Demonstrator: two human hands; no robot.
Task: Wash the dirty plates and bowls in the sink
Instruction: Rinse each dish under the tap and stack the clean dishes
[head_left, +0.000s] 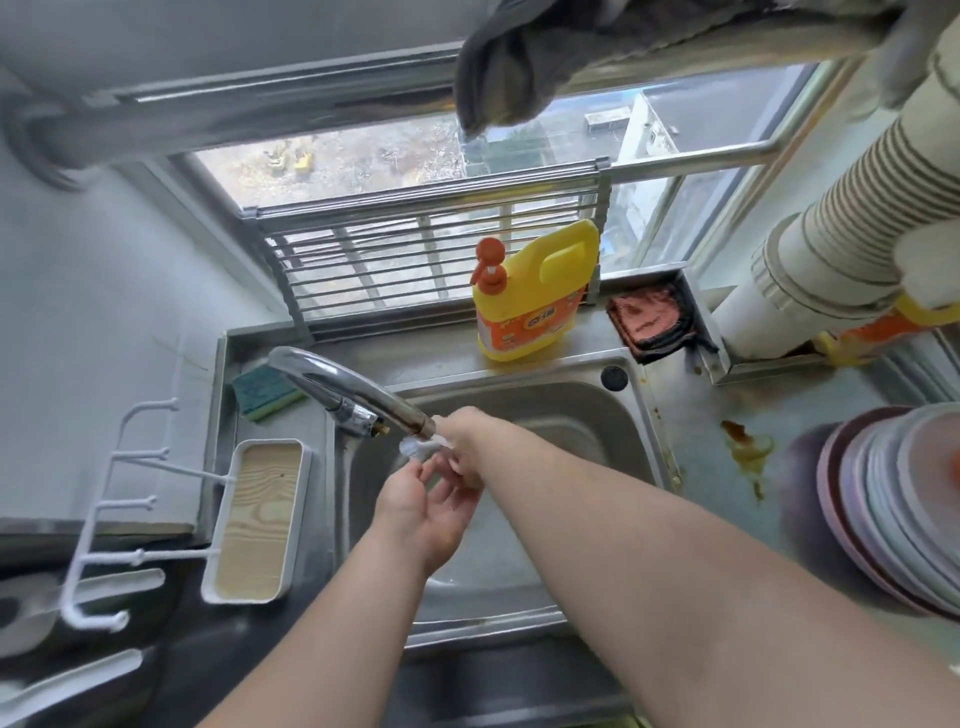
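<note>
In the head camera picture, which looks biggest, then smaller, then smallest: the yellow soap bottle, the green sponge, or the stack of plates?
1. Stack of plates, though it sits nearer the camera and runs off the edge.
2. Yellow soap bottle.
3. Green sponge.

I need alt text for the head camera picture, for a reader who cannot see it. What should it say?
Both hands, left hand palm up and right hand, meet under the spout of a chrome faucet over a steel sink. A stack of plates waits on the counter at right; a yellow detergent bottle and a sponge stand behind the sink.
</note>
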